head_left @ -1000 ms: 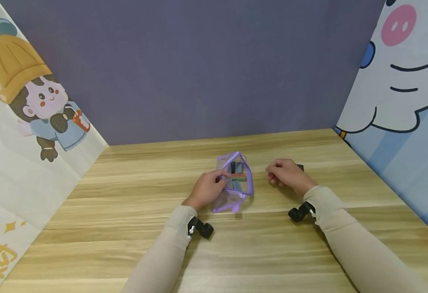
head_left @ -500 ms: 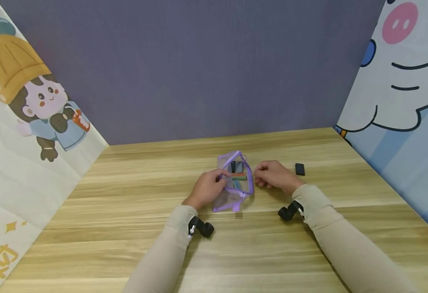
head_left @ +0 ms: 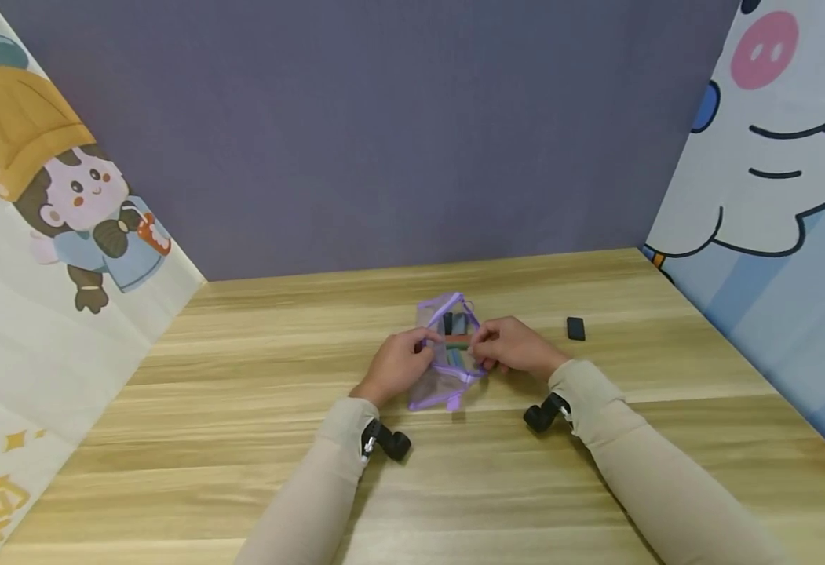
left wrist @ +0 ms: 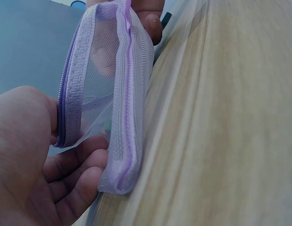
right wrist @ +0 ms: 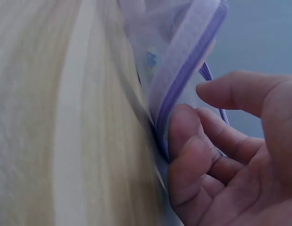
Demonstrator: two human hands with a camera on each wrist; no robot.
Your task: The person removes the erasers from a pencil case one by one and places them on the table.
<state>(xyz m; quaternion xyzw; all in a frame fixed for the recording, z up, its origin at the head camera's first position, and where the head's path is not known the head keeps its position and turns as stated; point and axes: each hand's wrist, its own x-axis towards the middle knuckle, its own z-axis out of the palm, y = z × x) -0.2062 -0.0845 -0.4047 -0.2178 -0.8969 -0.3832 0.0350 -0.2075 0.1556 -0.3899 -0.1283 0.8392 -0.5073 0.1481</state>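
Note:
A purple mesh zip pouch (head_left: 432,388) lies unzipped in the middle of the table, its mouth facing right. Inside it, in the head view, are a black item (head_left: 448,322), a grey item (head_left: 459,323), an orange-and-green piece (head_left: 457,342) and blue pieces (head_left: 454,359). My left hand (head_left: 399,367) holds the pouch's left rim, fingers curled against the mesh in the left wrist view. My right hand (head_left: 514,345) is at the right rim of the mouth. In the right wrist view its fingers are loosely bent beside the zipper edge, thumb apart from them; no object shows between them.
A small black rectangular object (head_left: 576,329) lies on the wooden table (head_left: 257,439), right of my right hand. A grey panel (head_left: 412,141) stands behind the table, with cartoon-printed panels at both sides. Cameras are strapped to both wrists.
My right hand has moved left from beside the black object to the pouch's right rim, and the black object has come into view. The left hand and pouch have stayed put.

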